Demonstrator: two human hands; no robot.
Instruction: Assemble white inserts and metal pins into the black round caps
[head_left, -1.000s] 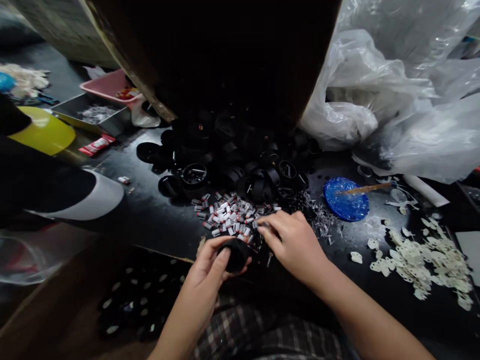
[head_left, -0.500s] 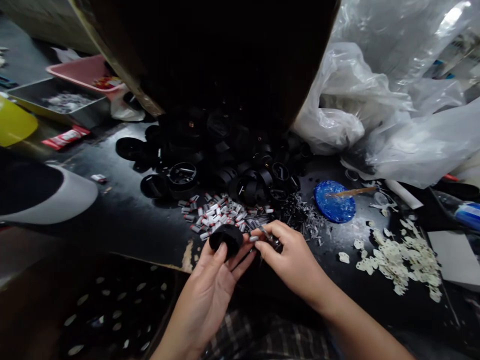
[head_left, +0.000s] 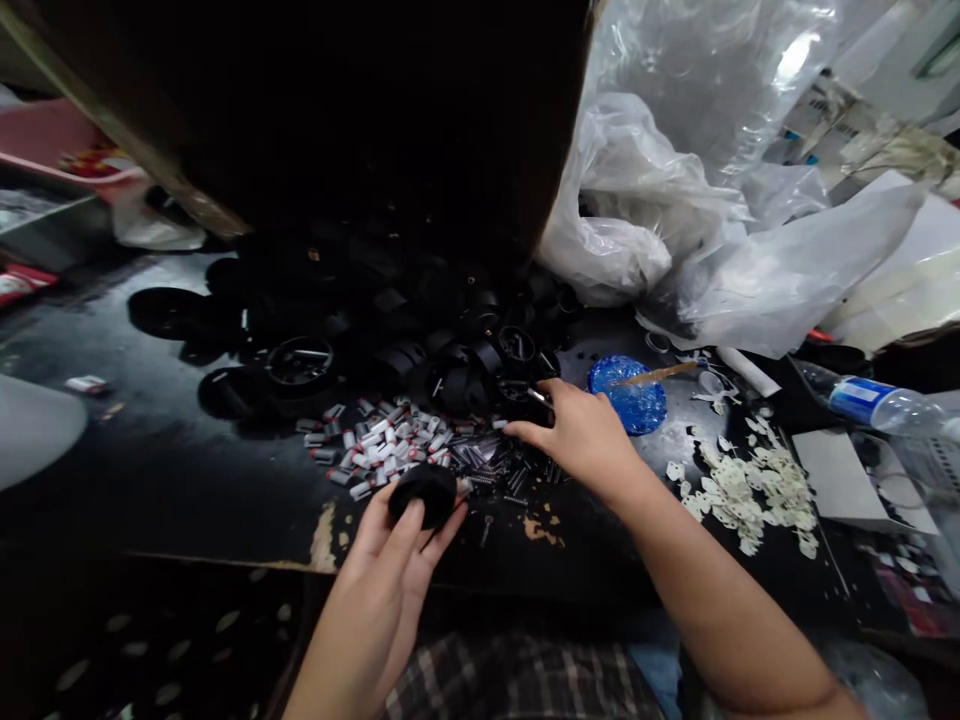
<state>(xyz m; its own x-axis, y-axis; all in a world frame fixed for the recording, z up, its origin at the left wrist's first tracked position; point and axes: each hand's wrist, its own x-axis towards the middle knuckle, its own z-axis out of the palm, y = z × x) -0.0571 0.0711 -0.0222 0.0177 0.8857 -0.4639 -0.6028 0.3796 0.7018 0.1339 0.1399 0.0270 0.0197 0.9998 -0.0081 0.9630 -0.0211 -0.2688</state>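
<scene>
My left hand [head_left: 394, 565] is closed around a black round cup-shaped part [head_left: 421, 497], with the thumb over its rim. A small pale piece shows at the fingertips beside the part. Farther right, my right hand [head_left: 581, 430] reaches over the pile of small springs [head_left: 517, 470]. A slim silver metal tool [head_left: 538, 398] sticks out from its fingers; the rest is hidden by the hand. Just beyond the thumb tip lies a small whitish cylinder. Between the hands is a heap of grey-white cylinders with red ends [head_left: 390, 440].
Many black round housings [head_left: 300, 362] lie behind the heap, before a large dark box. A blue round lid with a stick [head_left: 637, 395] is at right, near cream flat pieces [head_left: 750, 490]. Plastic bags [head_left: 622, 220], a bottle [head_left: 877, 400] and a white box [head_left: 840, 480] stand beyond.
My right hand has moved away from the left hand, forward to the springs. The left hand still holds the black part. The view has shifted to the right.
</scene>
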